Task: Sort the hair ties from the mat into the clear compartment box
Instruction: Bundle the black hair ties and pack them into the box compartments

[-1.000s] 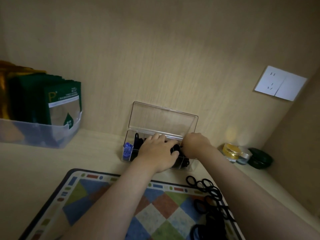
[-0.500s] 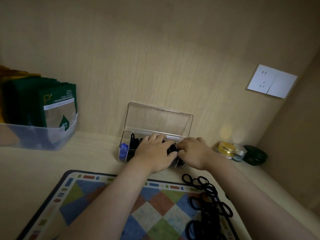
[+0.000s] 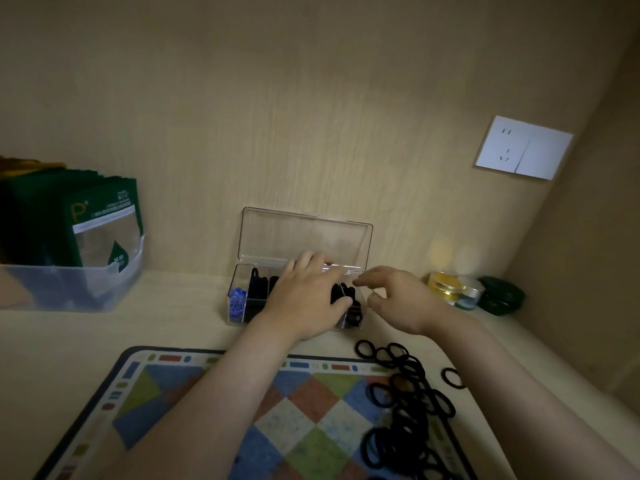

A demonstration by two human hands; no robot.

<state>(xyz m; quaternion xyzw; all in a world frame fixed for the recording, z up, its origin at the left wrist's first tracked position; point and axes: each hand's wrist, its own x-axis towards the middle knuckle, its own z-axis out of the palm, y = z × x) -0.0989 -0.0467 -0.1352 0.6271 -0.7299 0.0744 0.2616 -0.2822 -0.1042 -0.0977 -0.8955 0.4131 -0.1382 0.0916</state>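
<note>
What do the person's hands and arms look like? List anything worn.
The left hand and right hand are bare, without gloves. Both forearms are uncovered down to the frame's edge: no sleeves, watch or bracelet show. The dim light leaves rings uncertain.

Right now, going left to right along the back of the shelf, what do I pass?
bin of packets → clear box → gold jar → small jar → green case
</note>
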